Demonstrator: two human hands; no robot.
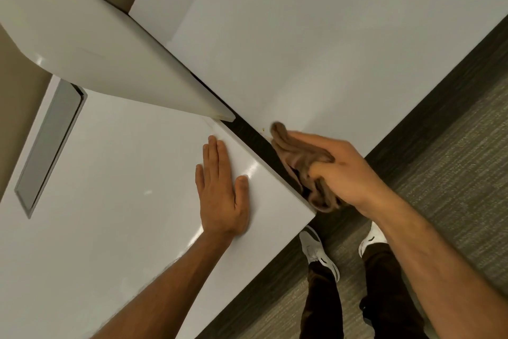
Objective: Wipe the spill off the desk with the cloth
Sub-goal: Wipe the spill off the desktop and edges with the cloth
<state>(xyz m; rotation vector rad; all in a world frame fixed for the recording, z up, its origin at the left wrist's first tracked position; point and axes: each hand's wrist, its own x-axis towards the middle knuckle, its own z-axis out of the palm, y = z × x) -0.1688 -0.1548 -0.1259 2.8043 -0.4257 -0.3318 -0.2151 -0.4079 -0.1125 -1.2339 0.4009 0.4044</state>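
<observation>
My right hand point(341, 171) grips a bunched brown cloth point(297, 154), whose tip touches the near edge of the right white desk point(330, 50). A few small yellowish specks of spill point(263, 129) lie on that desk's edge, just left of the cloth's tip. My left hand point(222, 187) rests flat, fingers straight, on the left white desk point(123, 187) near its corner. Part of the cloth hangs over the dark gap point(253, 132) between the two desks.
A white divider panel point(96, 44) rises between the desks and ends near the gap. A grey cable-tray lid point(49, 146) is set into the left desk. Below lie grey carpet point(453, 160) and my two white shoes point(316, 248).
</observation>
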